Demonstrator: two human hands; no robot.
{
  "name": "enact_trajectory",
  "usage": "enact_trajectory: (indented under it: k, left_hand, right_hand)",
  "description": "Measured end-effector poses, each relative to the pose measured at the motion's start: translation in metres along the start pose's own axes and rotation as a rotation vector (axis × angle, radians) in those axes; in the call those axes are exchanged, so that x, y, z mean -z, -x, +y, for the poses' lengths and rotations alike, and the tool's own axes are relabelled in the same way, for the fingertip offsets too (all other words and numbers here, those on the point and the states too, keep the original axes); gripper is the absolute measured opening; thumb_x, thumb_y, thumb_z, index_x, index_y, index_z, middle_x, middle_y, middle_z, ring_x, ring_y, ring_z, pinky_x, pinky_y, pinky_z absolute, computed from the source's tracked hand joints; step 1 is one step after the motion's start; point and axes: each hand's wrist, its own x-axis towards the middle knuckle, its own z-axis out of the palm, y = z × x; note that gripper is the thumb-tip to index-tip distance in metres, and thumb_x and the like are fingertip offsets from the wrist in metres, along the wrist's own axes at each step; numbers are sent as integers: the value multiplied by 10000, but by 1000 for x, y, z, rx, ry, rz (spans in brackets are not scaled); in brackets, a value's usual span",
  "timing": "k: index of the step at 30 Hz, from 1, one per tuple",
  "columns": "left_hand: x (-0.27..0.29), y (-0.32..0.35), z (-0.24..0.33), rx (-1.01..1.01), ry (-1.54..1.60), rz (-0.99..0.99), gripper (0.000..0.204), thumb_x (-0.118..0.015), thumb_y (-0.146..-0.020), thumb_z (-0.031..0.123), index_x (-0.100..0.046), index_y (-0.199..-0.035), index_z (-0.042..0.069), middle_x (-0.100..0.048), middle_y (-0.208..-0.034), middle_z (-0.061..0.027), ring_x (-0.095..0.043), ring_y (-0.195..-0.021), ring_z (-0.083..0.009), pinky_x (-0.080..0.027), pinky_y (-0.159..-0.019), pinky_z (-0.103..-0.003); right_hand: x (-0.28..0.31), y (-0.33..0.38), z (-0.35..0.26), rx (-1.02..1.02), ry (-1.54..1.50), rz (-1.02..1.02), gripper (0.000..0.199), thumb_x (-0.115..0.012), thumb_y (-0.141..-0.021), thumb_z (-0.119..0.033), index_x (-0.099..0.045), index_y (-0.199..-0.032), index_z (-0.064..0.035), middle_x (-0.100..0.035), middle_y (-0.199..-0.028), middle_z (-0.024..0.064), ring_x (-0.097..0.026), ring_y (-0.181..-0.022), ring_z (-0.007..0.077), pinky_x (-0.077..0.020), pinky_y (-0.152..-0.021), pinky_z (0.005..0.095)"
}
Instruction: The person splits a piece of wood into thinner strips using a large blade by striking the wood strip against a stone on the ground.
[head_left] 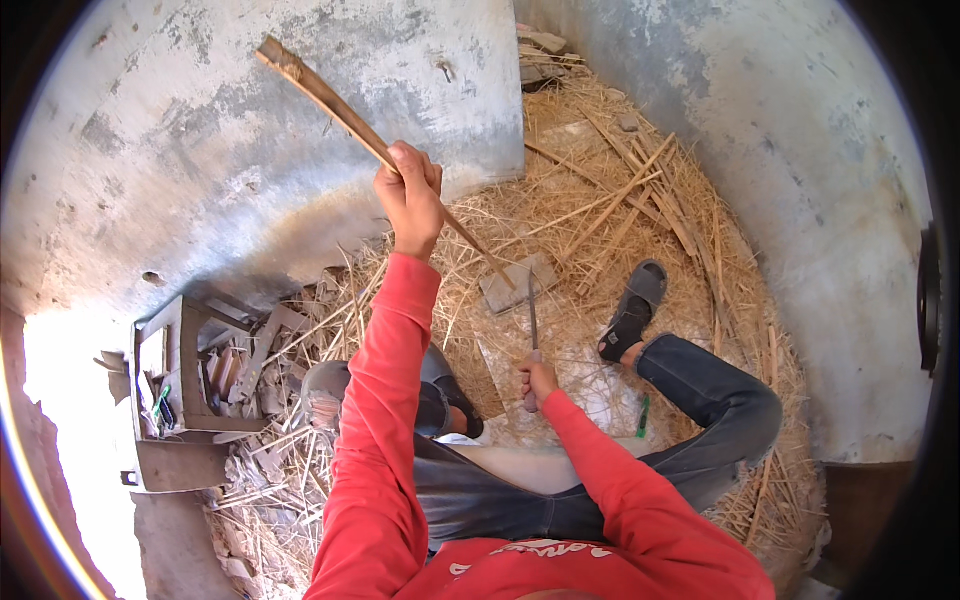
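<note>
My left hand, raised in front of me, is wrapped round a long brown bamboo-like stick. Its thick, rough end points up to the far left. The thin end slants down to a flat grey block on the floor, where it seems to rest. Lower and to the right, my right hand grips a knife by its handle. The narrow dark blade points away from me, its tip beside the block and close to the stick's lower end.
Shavings and split strips cover much of the floor. At the left stands a wooden frame stool with scraps inside. A green object lies by my right leg. Worn grey walls rise on both sides, and my sandalled feet flank the block.
</note>
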Motion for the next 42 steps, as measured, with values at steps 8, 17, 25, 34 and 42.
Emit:
enact_trajectory:
  k: [8, 17, 25, 34, 42]
  left_hand:
    - [4, 8, 11, 27, -37, -67, 447, -353, -1080, 439, -361, -775, 113, -353, -634, 28, -267, -499, -49, -240, -443, -233]
    - [-7, 8, 9, 76, 90, -178, 587, -355, -1049, 534, -297, -635, 122, -293, -579, 31, -241, -481, -67, -216, -438, -249]
    - [-27, 9, 7, 76, 85, -183, 616, -337, -1041, 587, -291, -622, 137, -264, -564, 40, -233, -487, -90, -197, -456, -264]
    - [-44, -2, -16, 57, 153, -3, 564, -421, -1061, 462, -323, -632, 109, -296, -549, 61, -277, -471, -48, -223, -428, -257]
    - [-36, -16, -30, 28, 66, 105, 563, -447, -1063, 422, -331, -611, 106, -346, -529, 58, -311, -474, -41, -244, -429, -256]
  right_hand:
    - [5, 22, -17, 17, -60, 16, 175, -626, -882, -219, -552, -806, -79, -456, -582, 2, -447, -427, 134, -405, -412, 322]
    - [10, 70, -57, 259, 109, 35, 195, -613, -901, -204, -605, -865, -13, -504, -609, 27, -478, -426, 143, -413, -414, 316]
    - [20, 96, -68, 821, 450, 206, 280, -616, -913, -197, -617, -1120, -8, -582, -701, 47, -517, -461, 121, -404, -410, 306]
    - [-6, 169, -101, 794, 329, -45, 506, -612, -960, -138, -471, -1426, 0, -632, -964, 61, -578, -827, 121, -485, -791, 272]
    - [-21, 174, -125, 817, 341, -115, 534, -574, -974, -111, -435, -1486, -49, -580, -861, -3, -535, -678, 65, -458, -632, 224]
